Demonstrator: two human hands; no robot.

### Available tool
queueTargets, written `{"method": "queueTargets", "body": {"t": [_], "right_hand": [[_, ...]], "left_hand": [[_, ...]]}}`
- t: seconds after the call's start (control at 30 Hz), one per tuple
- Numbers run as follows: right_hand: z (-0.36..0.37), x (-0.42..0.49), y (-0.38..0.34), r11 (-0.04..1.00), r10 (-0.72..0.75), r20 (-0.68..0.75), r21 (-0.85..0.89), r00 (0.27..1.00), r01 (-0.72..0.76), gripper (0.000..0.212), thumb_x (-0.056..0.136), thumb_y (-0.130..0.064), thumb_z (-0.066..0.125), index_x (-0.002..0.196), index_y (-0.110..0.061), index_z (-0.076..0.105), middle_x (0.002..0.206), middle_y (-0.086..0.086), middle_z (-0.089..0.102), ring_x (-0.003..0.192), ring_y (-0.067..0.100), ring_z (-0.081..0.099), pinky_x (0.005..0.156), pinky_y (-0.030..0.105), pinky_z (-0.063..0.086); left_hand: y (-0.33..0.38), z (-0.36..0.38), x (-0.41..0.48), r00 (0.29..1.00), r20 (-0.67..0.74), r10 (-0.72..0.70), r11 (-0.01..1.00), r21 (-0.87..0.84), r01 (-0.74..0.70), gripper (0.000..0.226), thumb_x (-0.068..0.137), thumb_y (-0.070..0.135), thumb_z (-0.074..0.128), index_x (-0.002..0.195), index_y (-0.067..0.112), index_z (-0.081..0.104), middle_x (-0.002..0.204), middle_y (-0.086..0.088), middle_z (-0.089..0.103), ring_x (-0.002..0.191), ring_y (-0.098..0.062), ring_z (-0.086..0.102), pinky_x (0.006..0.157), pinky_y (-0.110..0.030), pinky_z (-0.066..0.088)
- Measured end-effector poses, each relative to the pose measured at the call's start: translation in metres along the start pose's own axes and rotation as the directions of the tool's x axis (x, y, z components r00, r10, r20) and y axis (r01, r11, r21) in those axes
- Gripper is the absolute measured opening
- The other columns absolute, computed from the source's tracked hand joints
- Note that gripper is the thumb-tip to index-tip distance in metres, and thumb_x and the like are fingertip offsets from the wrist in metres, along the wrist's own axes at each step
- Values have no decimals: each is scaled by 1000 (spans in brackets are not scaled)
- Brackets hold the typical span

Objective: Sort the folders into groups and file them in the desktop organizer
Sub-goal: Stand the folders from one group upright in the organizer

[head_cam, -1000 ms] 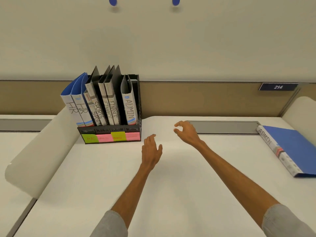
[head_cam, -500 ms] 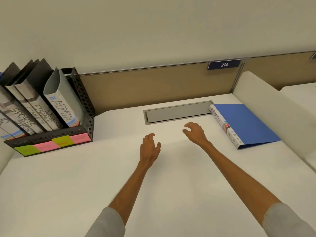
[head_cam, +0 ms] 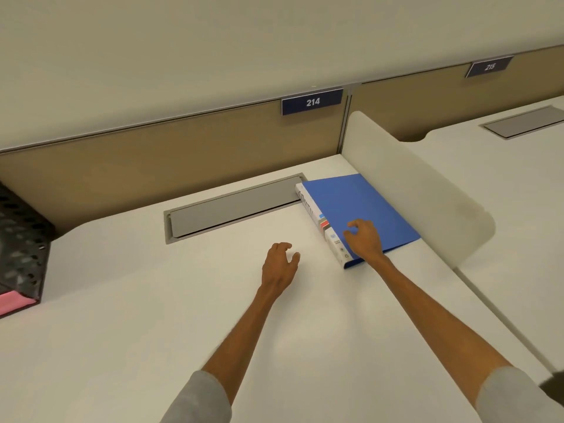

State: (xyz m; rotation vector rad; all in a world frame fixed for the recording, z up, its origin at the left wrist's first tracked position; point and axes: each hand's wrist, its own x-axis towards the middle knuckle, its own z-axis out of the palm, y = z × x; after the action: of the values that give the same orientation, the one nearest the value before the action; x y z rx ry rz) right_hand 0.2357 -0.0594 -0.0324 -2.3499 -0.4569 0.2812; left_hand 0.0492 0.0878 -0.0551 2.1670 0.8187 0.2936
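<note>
Loosely curled, gripping nothing, my right hand [head_cam: 363, 239] hovered over the flat blue plastic folder [head_cam: 366, 203] on the right of the white desk [head_cam: 152, 300]; my left hand [head_cam: 279, 264] hung relaxed, empty. I judged best: thumb under the spine [head_cam: 312, 209], fingers clamping the cover.

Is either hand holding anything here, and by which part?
Nothing is held. The right hand is over the blue folder near its spine; the left hand is empty.

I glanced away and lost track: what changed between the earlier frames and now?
The right hand reached right to the blue folder, fingers loosely curled over its spine end, no grip visible. The left hand drifted right above the desk, empty. The folder lies flat as before; the organizer stays put.
</note>
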Motion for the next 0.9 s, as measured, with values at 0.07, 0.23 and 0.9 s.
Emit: {"method": "queueTargets", "body": {"t": [0.07,0.23,0.9], "right_hand": [[-9,9,18,999,41,-11,-34,999,-42,34,89,-23,64,121,-11,60,130,13,53,113,31,56,93,43,49],[-21,23,48,990,78,-10,-115,997,-79,39,91,-26,62,126,-12,55,134,13,48,121,32,49,101,51,43],[-21,7,68,969,0,224,-240,975,56,47,103,-26,38,148,-14,35,152,9,35,137,32,30,109,45,32]], "left_hand": [[16,16,11,999,45,-3,1000,2,3,39,96,37,54,127,14,55,129,-4,54,118,-21,54,98,-37,46],[51,46,42,991,133,-22,999,25,19,49,97,43,51,134,12,52,139,-7,50,125,-23,51,103,-41,44],[106,83,52,820,401,-409,571,-588,573,54,83,0,70,127,2,39,119,-15,60,91,-24,62,62,-30,52]]}}
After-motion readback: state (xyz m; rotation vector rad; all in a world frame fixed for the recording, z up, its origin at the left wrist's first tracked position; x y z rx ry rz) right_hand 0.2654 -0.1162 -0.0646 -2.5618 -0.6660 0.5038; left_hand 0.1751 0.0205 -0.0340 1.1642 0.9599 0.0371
